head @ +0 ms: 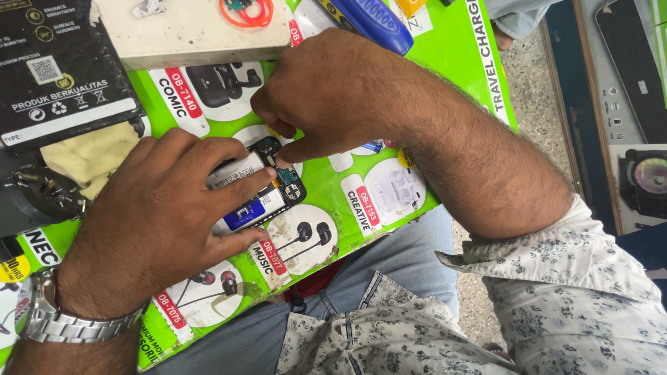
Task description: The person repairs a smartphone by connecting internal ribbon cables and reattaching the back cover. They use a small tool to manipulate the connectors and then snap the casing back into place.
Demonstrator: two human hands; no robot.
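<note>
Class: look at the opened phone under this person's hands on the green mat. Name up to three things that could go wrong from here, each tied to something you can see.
1. The right hand presses a fingertip on the bare circuit board; a slip might damage small parts.
2. The left hand pins the phone by fingers only; it could skid on the mat.
3. The mat's edge overhangs the lap, so loose parts could roll off.

Bright green printed board (326,182) serves as the work surface, resting across the lap. Near its middle lies an opened phone (258,189), back off, battery showing. Far edge: a white block (187,31) and a blue-handled tool (372,21). Left edge: a black printed packet (59,66), a yellow cloth (90,156) just beneath it.
</note>
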